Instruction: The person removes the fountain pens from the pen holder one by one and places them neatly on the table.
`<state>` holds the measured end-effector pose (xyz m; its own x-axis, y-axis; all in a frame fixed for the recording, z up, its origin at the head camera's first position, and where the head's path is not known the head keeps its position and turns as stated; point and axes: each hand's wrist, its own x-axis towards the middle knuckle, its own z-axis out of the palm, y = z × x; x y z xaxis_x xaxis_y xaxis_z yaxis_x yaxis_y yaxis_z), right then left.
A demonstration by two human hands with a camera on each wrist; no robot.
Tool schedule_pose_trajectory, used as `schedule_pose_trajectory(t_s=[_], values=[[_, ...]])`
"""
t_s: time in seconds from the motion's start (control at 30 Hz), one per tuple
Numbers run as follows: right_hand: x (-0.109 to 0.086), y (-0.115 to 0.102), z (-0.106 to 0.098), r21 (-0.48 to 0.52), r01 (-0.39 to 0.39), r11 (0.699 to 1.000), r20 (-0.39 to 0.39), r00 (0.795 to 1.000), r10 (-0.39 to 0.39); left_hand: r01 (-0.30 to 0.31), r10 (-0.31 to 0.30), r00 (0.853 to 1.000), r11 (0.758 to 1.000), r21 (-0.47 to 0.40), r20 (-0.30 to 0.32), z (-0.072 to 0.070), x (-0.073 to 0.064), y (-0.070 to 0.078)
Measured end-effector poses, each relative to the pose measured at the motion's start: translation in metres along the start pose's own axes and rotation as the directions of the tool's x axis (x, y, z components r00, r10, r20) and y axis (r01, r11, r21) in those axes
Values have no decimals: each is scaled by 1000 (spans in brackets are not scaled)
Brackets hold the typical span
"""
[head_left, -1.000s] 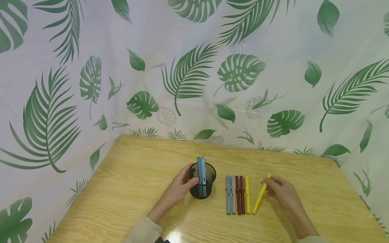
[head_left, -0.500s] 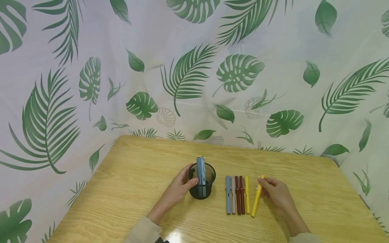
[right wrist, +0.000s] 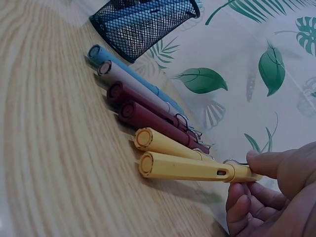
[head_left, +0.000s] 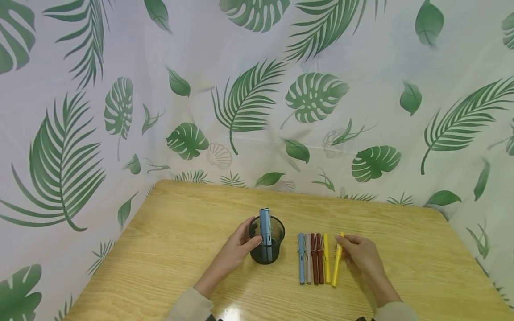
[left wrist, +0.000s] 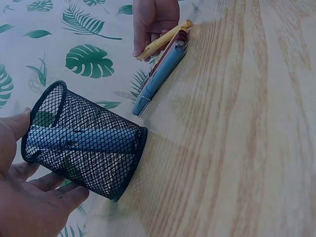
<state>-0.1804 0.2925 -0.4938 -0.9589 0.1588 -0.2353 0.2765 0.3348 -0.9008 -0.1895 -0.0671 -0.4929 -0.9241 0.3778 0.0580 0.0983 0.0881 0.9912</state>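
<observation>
My left hand [head_left: 234,249] grips a black mesh pen cup [head_left: 270,257] by its side, thumb near the front rim. Light-blue pens [head_left: 264,218] stand upright inside the cup. To its right lies a row of capped pens: a blue pen [head_left: 301,263], a greyish-pink pen [head_left: 308,265], two dark red pens [head_left: 315,265] and a yellow pen [head_left: 327,263]. Beside this last one, my right hand [head_left: 363,254] pinches a second yellow pen [right wrist: 190,168] at its cap end between thumb and fingers. That pen slants slightly, its lower end close to the row.
All of this is on a wood-grain table [head_left: 180,214]. A white cloth backdrop [head_left: 257,98] with green leaf prints rises behind the table and along its left side.
My right hand has moved left with the yellow pen, bringing it closer to the row and more nearly parallel to it. The left hand and the cup have stayed in place.
</observation>
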Motion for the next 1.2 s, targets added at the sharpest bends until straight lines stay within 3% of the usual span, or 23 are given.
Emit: schedule_pose_trajectory(t_s=[0.6,1.2], values=[[3,-5,5,-59,7,998,15,1000,-6,-1,1,1000,1000,-1,-1,1,-1,-2],[3,-6,11,-79,41,996,-37,998,-44,-11,11,1000,1000,-13,7,1,1,-1]])
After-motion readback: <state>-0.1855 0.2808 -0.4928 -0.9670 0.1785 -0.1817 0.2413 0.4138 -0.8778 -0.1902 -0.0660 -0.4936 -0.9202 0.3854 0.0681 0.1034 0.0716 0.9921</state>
